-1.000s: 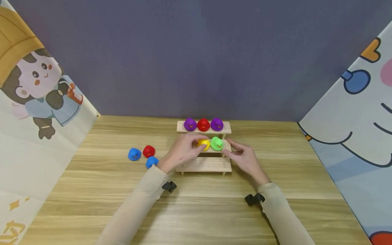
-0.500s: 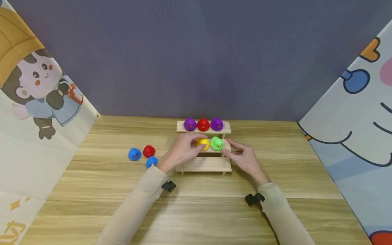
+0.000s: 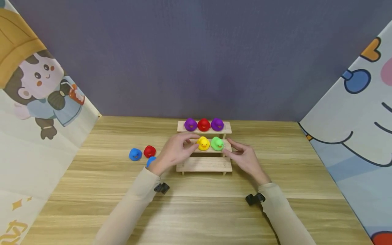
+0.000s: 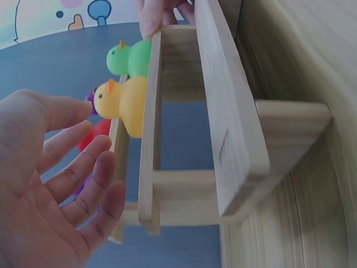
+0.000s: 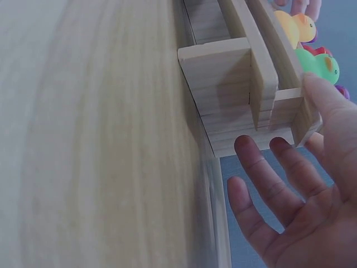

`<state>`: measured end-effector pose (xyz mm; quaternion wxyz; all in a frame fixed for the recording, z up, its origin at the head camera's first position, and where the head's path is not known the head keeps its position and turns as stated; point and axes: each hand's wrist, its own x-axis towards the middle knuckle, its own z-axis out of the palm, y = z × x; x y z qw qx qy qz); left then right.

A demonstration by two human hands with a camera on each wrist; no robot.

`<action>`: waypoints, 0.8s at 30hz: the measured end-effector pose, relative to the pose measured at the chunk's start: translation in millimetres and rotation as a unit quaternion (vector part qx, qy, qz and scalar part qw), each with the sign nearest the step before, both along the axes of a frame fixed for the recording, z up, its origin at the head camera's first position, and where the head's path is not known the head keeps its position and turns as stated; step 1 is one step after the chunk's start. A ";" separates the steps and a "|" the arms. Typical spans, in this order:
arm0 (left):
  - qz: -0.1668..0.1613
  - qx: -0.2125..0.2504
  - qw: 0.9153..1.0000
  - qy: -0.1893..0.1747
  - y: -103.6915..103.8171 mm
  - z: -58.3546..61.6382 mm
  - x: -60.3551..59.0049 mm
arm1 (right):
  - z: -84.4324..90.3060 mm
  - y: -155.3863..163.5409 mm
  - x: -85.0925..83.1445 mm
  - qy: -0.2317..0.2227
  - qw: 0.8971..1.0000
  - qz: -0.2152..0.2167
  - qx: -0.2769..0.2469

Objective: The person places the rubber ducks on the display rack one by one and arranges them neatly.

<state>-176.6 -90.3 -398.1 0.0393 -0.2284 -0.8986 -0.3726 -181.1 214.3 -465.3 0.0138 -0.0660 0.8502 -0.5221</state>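
Observation:
A yellow rubber duck (image 3: 203, 143) and a green rubber duck (image 3: 217, 144) sit side by side on the middle step of a three-step wooden stand (image 3: 204, 164). My left hand (image 3: 177, 149) is just left of the yellow duck; in the left wrist view its fingers (image 4: 83, 195) are loosely spread and hold nothing. At the stand's right end, my right hand (image 3: 245, 157) pinches the middle step between thumb and index finger, beside the green duck. In the right wrist view its other fingers (image 5: 268, 178) spread below the stand's end.
On the top step stand two purple ducks, one left (image 3: 190, 125) and one right (image 3: 217, 124), with a red duck (image 3: 203, 125) between them. Left of the stand, a red duck (image 3: 149, 151) and two blue ducks (image 3: 135, 154) lie on the wooden table (image 3: 202, 211). A dark panel (image 3: 196, 61) rises behind.
My left hand has let go of the yellow duck and drawn back to the left, so the duck's face shows. My right hand stays in place at the stand.

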 end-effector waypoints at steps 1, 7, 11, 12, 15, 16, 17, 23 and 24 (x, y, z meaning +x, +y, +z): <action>0.001 0.003 1.000 0.000 -2.2 0.0 0.8 | 0.4 -0.1 0.2 -0.002 1.000 -0.001 0.000; 0.011 0.010 1.000 0.002 -16.0 -1.4 3.6 | 2.2 -0.4 1.0 -0.006 1.000 -0.004 0.004; 0.020 0.007 1.000 0.006 -27.1 -3.5 4.9 | 3.1 0.0 1.5 -0.001 1.000 -0.007 0.010; 0.024 0.006 1.000 0.008 -29.8 -4.3 5.3 | 3.2 0.1 1.6 0.000 1.000 -0.008 0.011; 0.033 0.005 0.999 0.012 -37.5 -6.3 6.4 | 3.4 0.1 1.5 0.002 1.000 -0.011 0.015; 0.036 0.005 0.999 0.011 -39.9 -7.0 6.7 | 3.4 0.0 1.4 0.002 1.000 -0.011 0.016; 0.040 0.005 0.999 0.010 -42.2 -7.6 7.1 | 3.4 0.0 1.1 0.003 1.000 -0.012 0.017; 0.059 -0.003 0.998 0.006 -56.7 -11.0 8.6 | 2.4 -0.5 0.6 0.004 1.000 -0.012 0.019; 0.062 -0.003 0.998 0.005 -59.1 -11.6 8.9 | 2.0 -0.5 0.5 0.005 1.000 -0.012 0.019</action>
